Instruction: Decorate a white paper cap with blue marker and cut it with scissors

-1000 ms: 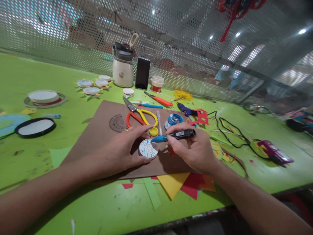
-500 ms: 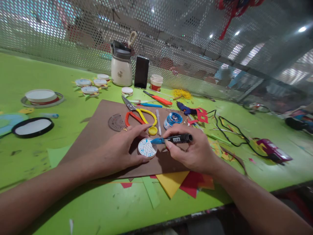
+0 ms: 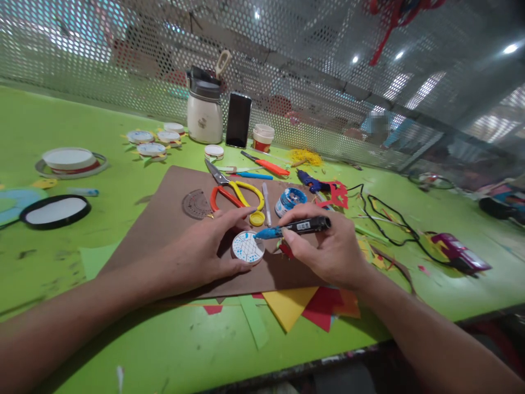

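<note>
A small white round lid (image 3: 248,249), marked with dark crossing lines and blue dabs, lies on the brown board (image 3: 164,219). My left hand (image 3: 217,241) steadies it, thumb at the near edge and fingers curved round its left side. In my right hand (image 3: 324,246) is a black marker (image 3: 305,225) with a blue-stained front end, its tip at the lid's upper right edge. Beyond the hands lie a small yellow cap (image 3: 257,219), a white pen (image 3: 266,203) and an open jar of blue paint (image 3: 290,201). Scissors (image 3: 233,189) with red and yellow handles rest behind.
A clear protractor (image 3: 197,204) lies left of the scissors. Behind stand a white jug (image 3: 204,117), a phone (image 3: 238,120) and paper cups (image 3: 263,137). Several decorated lids (image 3: 151,150) sit back left. A glue gun (image 3: 309,181) and black cable (image 3: 385,224) lie right.
My right hand and the marker have shifted slightly right, and the marker lies at a somewhat different slant. The left hand and lid stay nearly in place.
</note>
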`<state>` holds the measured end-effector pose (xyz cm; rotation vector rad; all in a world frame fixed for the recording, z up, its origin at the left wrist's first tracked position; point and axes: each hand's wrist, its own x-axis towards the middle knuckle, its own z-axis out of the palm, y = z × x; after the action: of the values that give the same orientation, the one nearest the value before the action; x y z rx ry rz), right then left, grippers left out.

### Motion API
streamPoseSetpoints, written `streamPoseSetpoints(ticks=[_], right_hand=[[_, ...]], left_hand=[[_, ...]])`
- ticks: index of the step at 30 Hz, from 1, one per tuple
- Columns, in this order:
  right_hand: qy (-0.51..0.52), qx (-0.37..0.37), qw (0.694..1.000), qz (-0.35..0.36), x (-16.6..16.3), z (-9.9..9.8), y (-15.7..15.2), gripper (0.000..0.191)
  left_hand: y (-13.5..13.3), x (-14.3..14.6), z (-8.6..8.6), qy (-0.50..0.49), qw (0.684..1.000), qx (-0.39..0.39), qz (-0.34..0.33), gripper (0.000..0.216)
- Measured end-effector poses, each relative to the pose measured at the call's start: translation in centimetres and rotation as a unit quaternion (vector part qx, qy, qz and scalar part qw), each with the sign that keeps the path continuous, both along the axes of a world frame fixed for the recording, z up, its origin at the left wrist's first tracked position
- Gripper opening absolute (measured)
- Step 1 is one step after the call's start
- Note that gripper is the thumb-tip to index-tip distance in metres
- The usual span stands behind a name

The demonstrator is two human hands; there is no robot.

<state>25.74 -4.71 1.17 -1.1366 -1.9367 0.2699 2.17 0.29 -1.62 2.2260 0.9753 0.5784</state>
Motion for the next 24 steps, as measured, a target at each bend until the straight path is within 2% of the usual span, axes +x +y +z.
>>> streamPoseSetpoints(ticks=[11,24], right_hand=[[-0.001,-0.008,1.000,-0.025,0.16,-0.45,0.04,0.012],[0.011,-0.009,1.000,-0.027,0.07,-0.90,0.02,0.011]], left_hand=[[0.02,0.07,0.19,0.008,1.000,0.006,-0.009,0.067],[-0.10,0.18,0.35,0.012,1.000,0.010,0.007,0.073]])
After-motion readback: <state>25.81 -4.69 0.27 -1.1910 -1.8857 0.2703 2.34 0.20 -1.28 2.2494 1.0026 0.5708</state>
